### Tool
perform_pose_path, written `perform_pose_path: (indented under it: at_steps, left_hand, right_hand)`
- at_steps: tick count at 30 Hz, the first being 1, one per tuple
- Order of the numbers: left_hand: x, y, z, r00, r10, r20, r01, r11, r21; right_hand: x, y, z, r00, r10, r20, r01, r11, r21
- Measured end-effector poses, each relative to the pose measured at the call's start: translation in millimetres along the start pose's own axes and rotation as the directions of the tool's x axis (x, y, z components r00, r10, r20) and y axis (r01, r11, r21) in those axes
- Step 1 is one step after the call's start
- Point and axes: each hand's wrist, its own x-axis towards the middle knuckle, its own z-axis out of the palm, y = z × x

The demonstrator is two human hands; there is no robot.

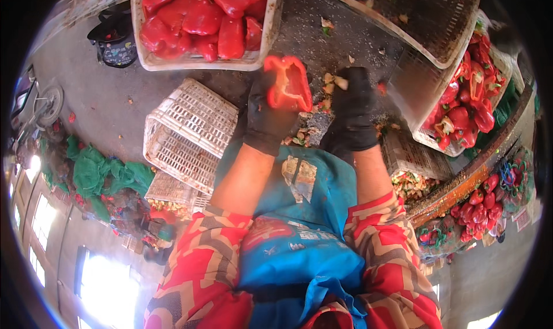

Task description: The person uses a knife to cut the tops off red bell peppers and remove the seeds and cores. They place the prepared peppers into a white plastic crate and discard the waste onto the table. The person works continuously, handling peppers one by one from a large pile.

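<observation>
My left hand (270, 113), in a black glove, holds a red bell pepper (293, 85) whose hollow, cut-open side faces up. My right hand (354, 100), also black-gloved and blurred, is level with it on the right; a pale piece, perhaps a pepper core (341, 83), shows at its fingertips, and whether it is gripped cannot be told. Above my left hand stands a white plastic crate (207, 65) of glossy red peppers (203, 18). Right of my right hand, a second crate (436, 141) holds red peppers (464, 104), some with stems. Cores and scraps (302, 136) lie on the floor between my hands.
Empty-looking white slatted crates (190, 126) lie on their sides at left. A stained crate (389, 22) is at the upper right, and a scrap-filled one (414, 184) below it. An orange metal beam (471, 177) curves along the right. Green netting (90, 169) and a black bag (114, 44) lie left.
</observation>
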Motion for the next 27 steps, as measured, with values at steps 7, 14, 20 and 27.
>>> perform_pose_path:
  at_steps: [7, 14, 20, 27]
  left_hand:
    - [7, 8, -19, 0.974, 0.056, 0.221, -0.065, 0.997, 0.031]
    - [-6, 17, -34, 0.937, -0.124, 0.326, 0.205, 0.952, -0.228]
    - [-11, 142, -55, 0.896, 0.401, -0.191, -0.240, 0.799, 0.551]
    - [115, 77, -184, 0.573, 0.804, 0.159, -0.005, -0.191, 0.982]
  right_hand:
    - [-1, -50, -14, 0.911, 0.085, 0.404, -0.278, 0.850, 0.448]
    - [-12, -61, 2, 0.762, 0.024, 0.647, -0.565, 0.514, 0.646]
    - [-24, -49, -2, 0.792, 0.179, 0.584, -0.582, 0.512, 0.632]
    - [-64, 3, -5, 0.906, -0.181, 0.382, 0.217, 0.975, -0.054]
